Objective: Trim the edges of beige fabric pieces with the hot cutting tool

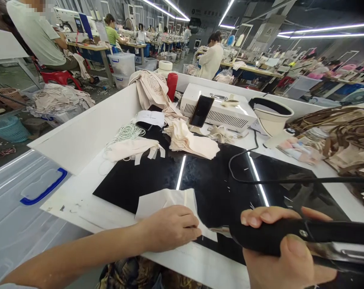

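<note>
My left hand (174,228) presses on a pale cloth piece (153,202) near the front edge of a glossy black panel (212,192), its fingers bent and close together. At the right, my right hand (278,253) is wrapped round a black handheld tool (266,237) with a cable at its back. The tool's metal tip points left, close to the cloth's right edge, just beside my left fingers. Whether the tip touches the cloth I cannot tell.
Behind the panel lie stacked cream cloth pieces (194,142), a phone (201,110) leaning on a white box (230,114), and a red bottle (172,86). A black cable (290,181) crosses the right side. Brown strips (344,132) are heaped at the right.
</note>
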A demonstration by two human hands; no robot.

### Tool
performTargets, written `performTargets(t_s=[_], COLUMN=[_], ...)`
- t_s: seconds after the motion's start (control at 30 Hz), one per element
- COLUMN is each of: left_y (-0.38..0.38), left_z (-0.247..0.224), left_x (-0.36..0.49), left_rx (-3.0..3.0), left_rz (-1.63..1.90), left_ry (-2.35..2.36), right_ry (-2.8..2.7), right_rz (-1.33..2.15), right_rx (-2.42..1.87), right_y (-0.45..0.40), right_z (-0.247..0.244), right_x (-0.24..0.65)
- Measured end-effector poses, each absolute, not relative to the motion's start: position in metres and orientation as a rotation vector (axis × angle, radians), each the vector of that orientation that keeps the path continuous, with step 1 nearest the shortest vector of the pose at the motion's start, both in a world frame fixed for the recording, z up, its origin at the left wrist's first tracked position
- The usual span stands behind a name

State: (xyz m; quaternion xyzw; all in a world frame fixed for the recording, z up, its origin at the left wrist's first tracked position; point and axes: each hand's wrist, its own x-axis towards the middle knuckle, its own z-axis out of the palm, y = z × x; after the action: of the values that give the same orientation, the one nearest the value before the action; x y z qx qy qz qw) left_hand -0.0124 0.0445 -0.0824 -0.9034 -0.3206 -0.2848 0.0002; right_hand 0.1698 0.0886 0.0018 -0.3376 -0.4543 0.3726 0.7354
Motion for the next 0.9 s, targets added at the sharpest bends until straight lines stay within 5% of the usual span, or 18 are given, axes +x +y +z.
performTargets(t_s=[0.9], left_y=[0.044], left_z=[-0.079], left_x=[-0.013], left_rx=[-2.821], left_rz=[-0.898], left_ry=[-0.984], right_ry=[-1.008], right_rz=[0.8], right_rx=[-0.77], right_y=[0.09], right_z=[-0.004], right_x=[0.178])
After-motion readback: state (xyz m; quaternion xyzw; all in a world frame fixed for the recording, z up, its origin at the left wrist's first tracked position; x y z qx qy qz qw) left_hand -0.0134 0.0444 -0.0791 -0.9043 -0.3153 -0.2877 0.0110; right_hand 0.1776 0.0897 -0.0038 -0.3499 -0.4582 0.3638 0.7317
